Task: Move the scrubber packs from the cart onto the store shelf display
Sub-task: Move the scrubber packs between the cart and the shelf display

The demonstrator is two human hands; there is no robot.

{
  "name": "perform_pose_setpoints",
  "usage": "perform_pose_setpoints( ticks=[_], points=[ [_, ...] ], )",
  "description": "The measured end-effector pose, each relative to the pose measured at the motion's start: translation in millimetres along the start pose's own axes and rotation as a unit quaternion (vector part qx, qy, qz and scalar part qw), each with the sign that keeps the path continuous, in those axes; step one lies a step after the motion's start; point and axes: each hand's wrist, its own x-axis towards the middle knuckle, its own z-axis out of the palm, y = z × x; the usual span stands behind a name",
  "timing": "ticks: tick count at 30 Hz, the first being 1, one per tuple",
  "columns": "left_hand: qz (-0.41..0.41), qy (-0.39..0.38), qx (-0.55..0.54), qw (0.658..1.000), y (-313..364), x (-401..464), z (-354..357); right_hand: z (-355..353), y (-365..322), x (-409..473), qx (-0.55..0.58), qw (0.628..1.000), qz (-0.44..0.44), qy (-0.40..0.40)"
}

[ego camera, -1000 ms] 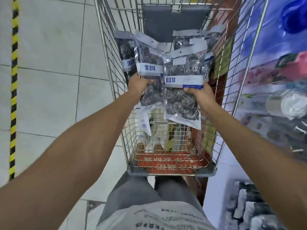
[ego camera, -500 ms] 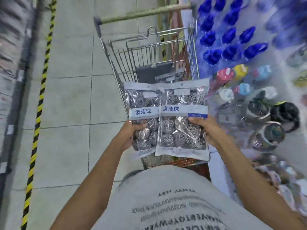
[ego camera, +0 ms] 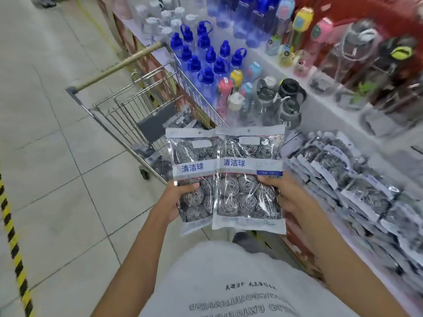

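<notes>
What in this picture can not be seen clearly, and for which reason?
Head view only:
- Cart: its basket contents are mostly hidden behind the two held packs; how many remain cannot be told.
- Left pack: its right edge lies under the right pack.
- Both packs: small print is too small to read.
- Right hand: its fingers are behind the pack.
- Shelf stack of packs: blurred and cut off by the right edge.

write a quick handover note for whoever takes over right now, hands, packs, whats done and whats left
Left hand grips one scrubber pack; right hand grips another, side by side, in the air.
Cart at left holds more packs.
Shelf display at right already has a row of packs.
Left: place these two, then fetch the rest.
</notes>
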Motion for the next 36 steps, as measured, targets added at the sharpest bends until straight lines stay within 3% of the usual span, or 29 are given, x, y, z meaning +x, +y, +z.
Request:
perform_pose_setpoints(
  ticks=[12, 18, 25, 31, 36],
  points=[
    [-0.026, -0.149, 0.115, 0.982, -49.0, -51.2, 116.9, -99.6, 86.8, -163.4, 0.194, 0.966, -0.048, 0.165],
    [-0.035, -0.217, 0.202, 0.954, -137.1, -37.6, 168.9, -159.0, 155.2, -254.7, 0.262, 0.937, -0.061, 0.221],
    [-0.078, -0.286, 0.220, 0.929, -200.2, -180.6, 272.8, -227.4, 250.3, -376.5, 0.344, 0.890, -0.053, 0.295],
    [-0.105, -0.350, 0.258, 0.895, -275.9, -238.5, 337.8, -276.4, 314.0, -467.6, 0.363, 0.856, -0.075, 0.360],
    [-0.086, -0.358, 0.311, 0.876, -321.8, -257.6, 393.5, -324.2, 349.4, -514.0, 0.371, 0.832, -0.077, 0.405]
  ],
)
